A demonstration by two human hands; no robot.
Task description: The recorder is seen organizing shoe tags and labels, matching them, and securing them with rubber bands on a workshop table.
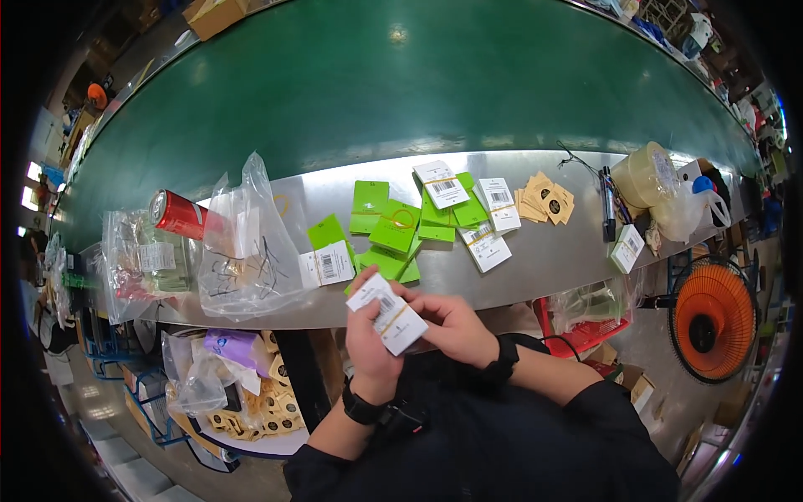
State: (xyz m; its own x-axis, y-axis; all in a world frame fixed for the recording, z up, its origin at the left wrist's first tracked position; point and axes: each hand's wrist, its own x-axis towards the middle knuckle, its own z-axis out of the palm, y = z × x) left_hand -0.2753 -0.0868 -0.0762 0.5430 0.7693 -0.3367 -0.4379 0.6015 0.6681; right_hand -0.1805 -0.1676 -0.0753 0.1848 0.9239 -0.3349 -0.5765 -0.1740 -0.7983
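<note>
While left hand (370, 356) wraps round white card stack (405, 333) at table's near edge, right hand (464, 335), fingers part-curled, meets stack's right side; whether pinching, cannot tell. Yellowish band (396, 320) crosses stack. Beyond, on metal table (569, 261), white bundles (441, 186) look already banded; green stacks (393, 233) overlap, not all bands discernible. Tan cards (545, 201) lie loose, apparently left unbanded.

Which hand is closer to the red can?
Left. The left hand, holding the white card stack, is right of the red can and closer to the person's body; the right hand is farther right, at the stack's other side.
</note>
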